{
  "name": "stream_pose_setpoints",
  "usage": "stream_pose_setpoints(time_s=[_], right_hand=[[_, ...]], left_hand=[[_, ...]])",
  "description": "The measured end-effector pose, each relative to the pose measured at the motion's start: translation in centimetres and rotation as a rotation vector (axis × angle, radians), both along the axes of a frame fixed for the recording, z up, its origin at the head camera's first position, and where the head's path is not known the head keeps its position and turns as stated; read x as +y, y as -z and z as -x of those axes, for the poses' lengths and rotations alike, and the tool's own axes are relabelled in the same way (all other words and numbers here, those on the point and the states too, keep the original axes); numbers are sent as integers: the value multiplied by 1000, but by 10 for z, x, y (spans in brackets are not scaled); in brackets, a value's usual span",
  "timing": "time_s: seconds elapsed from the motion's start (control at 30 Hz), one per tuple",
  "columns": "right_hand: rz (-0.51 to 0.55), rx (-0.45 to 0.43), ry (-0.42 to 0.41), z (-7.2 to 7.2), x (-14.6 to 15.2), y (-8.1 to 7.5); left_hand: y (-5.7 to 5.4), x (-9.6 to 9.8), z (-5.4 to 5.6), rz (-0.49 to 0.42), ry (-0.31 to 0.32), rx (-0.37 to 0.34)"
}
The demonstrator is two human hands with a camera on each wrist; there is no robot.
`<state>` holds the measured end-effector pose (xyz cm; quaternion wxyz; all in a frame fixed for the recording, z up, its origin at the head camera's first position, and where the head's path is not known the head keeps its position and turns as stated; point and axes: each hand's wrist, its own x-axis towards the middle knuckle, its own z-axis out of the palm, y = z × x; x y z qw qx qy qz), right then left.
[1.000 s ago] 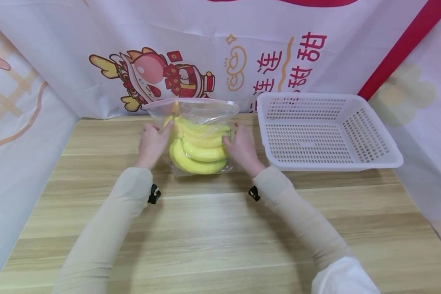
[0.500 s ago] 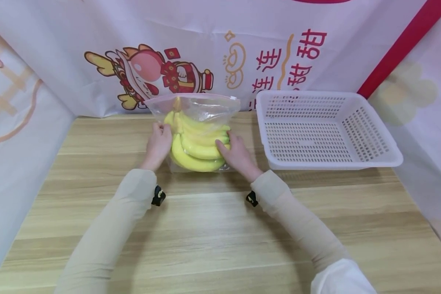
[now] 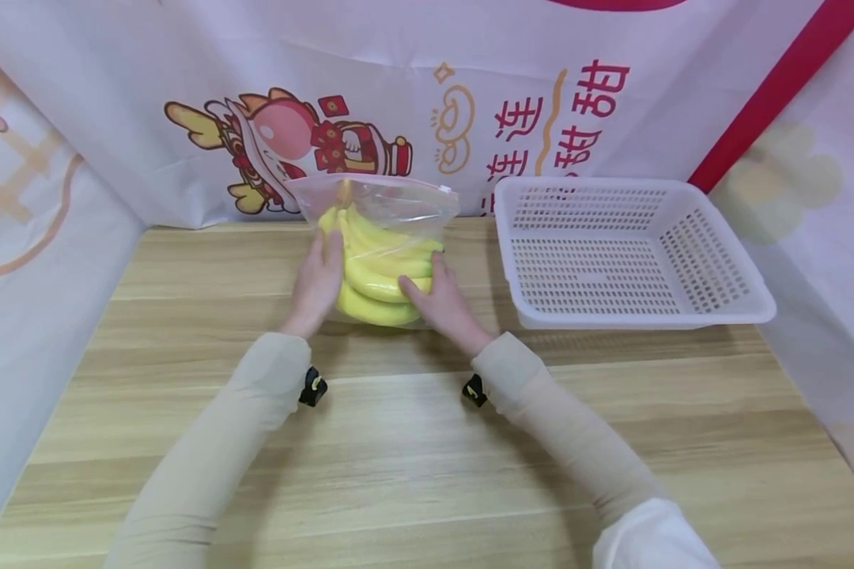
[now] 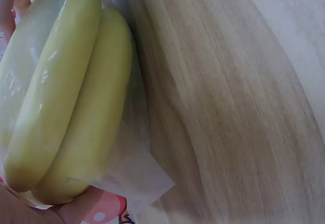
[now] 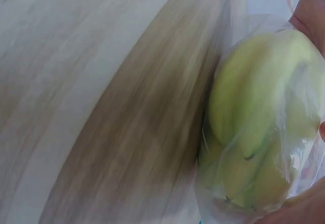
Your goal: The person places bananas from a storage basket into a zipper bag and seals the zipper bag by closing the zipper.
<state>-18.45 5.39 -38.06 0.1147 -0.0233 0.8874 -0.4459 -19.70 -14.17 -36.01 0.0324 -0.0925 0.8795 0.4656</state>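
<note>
A bunch of yellow bananas (image 3: 380, 286) lies inside a clear zip bag (image 3: 416, 207) with a pink strip along its top, standing near the back of the table. My left hand (image 3: 317, 278) grips the bag's left side, thumb at the front by the stems. On the right side my right hand (image 3: 447, 307) holds it, thumb across the front over the banana tips and the other fingers partly hidden behind. Close up, the bananas (image 4: 76, 92) fill the left part of the left wrist view. Their dark tips show through the plastic bag (image 5: 289, 148) in the right wrist view.
A white perforated plastic basket (image 3: 633, 320) stands right of the bag on the wooden table (image 3: 398, 442). Behind the table hangs a white printed cloth (image 3: 527, 47), close to the bag's top edge.
Both hands have moved inward onto the bag and taken a firmer grip over the bananas. The bananas have tilted slightly, and the bag's bottom edge sits a little higher in view.
</note>
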Motion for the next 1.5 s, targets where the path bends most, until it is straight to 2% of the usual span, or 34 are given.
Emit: stream_pose_setpoints(time_s=[0.17,0.37,0.67,0.97,1.23,1.5], right_hand=[[46,21,0,-1,-9,-1],[82,48,-28,0,-21,0],[105,102,-124,1,-41,2],[165,100,-192,2,-62,4],[257,88,-210,2,-75,10],[240,103,-257,4,-84,17]], left_hand=[[1,-6,1,31,-38,15],[-2,-20,1,24,-93,32],[-6,-46,-3,36,-206,62],[-1,-71,-4,31,-304,94],[-1,-85,-5,-6,-357,90],[-4,-97,-11,-53,-404,54]])
